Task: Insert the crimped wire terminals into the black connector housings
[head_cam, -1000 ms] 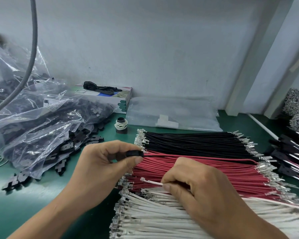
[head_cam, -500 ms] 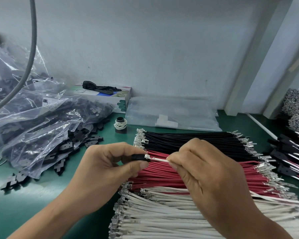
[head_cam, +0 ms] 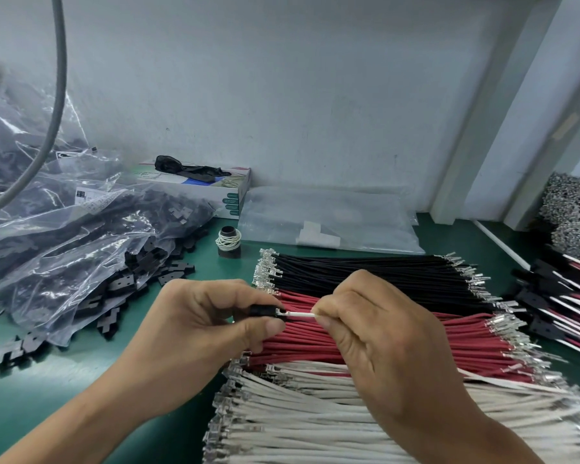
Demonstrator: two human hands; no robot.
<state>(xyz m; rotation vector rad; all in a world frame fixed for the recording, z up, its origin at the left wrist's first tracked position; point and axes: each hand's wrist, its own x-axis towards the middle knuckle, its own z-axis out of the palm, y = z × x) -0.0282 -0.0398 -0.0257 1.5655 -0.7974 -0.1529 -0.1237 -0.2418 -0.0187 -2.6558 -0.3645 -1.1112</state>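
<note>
left hand point(head_cam: 201, 324): thumb and fingers pinch a small black connector housing point(head_cam: 261, 310), held above the red wires; most of the housing is covered by the fingers.
right hand point(head_cam: 382, 333): fingertips pinch one white wire point(head_cam: 298, 315) just beside the housing; the rest of this wire is hidden under the hand.
terminal: the metal end of the white wire sits at the housing opening; how deep it is inside, i cannot tell.
red wires point(head_cam: 399, 339): a flat row on the green table point(head_cam: 47, 390), between the black wires point(head_cam: 365, 272) behind and the white wires point(head_cam: 315, 426) in front; the white row is cut off at the lower edge.
plastic bags point(head_cam: 64, 236): on the left, full of dark housings, single shapes hard to make out; some loose housings point(head_cam: 111, 316) lie spilled beside.
right edge: finished assemblies point(head_cam: 563, 296), cut off by the border.
box point(head_cam: 211, 185): by the wall, with a dark thing on top that i cannot identify.
</note>
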